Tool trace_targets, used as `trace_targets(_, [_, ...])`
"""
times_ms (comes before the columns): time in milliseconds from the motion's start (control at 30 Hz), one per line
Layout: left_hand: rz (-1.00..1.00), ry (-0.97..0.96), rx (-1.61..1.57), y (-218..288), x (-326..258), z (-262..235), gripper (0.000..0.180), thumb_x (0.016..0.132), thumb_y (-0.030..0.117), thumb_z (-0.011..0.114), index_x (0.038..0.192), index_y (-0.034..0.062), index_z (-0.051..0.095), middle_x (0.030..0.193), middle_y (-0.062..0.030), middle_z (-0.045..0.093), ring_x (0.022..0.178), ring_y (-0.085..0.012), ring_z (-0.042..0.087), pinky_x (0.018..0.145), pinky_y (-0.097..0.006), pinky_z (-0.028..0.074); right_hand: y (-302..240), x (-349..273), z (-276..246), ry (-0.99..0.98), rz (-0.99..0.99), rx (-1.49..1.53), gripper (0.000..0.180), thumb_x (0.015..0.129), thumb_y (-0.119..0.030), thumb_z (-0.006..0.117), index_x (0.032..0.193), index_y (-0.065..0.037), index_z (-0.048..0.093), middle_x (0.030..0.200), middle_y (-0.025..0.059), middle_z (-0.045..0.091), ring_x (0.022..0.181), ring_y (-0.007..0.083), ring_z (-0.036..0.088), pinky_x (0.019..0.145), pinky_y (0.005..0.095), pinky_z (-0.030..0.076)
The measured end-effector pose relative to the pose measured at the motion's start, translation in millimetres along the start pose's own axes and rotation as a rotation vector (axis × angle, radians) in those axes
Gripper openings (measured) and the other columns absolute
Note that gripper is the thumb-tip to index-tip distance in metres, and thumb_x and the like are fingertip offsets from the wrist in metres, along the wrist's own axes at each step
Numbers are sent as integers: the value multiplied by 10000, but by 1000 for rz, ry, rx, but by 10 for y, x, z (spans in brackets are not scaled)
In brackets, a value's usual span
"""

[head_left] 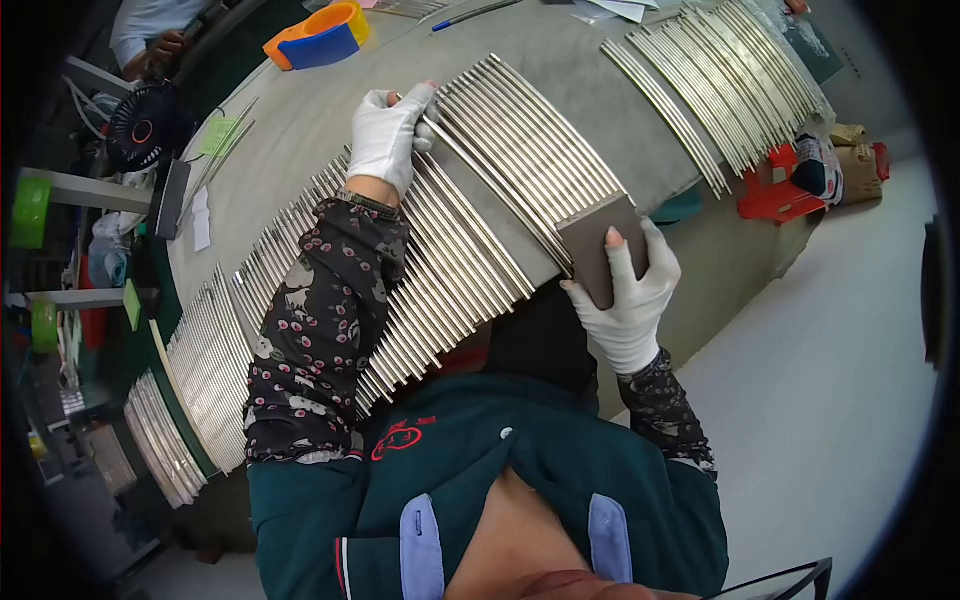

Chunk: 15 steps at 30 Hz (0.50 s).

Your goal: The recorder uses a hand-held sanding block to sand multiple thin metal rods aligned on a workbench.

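Note:
A row of thin shiny metal rods lies side by side on the grey table in front of me. My right hand, in a white glove with bare fingertips, grips a flat dark grey block against the near ends of this row. At the far left end of the row, my gloved left hand has its fingers closed about the end of the outermost rod; the fingers partly hide the contact. Beneath and beside my left forearm spreads another group of rods.
More rods lie at the far right, and further bundles at the left. An orange and blue tape dispenser and a pen sit at the back. A black fan stands left, near another person's hand. A red box is at right.

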State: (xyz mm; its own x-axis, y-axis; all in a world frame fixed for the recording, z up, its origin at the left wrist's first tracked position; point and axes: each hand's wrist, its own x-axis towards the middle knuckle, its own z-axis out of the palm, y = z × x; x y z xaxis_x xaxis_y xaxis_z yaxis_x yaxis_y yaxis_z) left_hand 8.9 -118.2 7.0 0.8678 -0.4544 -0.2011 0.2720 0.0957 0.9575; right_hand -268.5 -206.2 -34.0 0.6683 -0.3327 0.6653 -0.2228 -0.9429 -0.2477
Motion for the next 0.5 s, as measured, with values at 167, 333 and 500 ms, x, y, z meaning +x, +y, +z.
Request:
trace_targets(167, [-23,-92,-5,20,-93,-15,248,933,241,599,956,38,458,733,-67,592,476,-68,492,406,-174,392,27,14,42,-8,-8,-19,995,540,-263,876,1407,-232,389,1275,236,398,1048,376,473,861,457,424])
trace_targets(333, [-74,-294,48,-93,-333,66,210,977,207,512,1063,23,456,794,-90,602,508,-97,535,441,-188,450,6,57,-6,-37,4,2,949,554,-247,870,1386,-221,414,1273,230,397,1046,374,474,869,453,424])
trace_targets(500, [-67,-301,42,-119,-318,26,209,982,198,500,1070,17,446,797,-96,600,519,-99,541,451,-195,459,-321,253,-264,-212,17,162,708,629,-224,810,1274,-143,529,1228,225,435,1031,372,477,870,430,429])
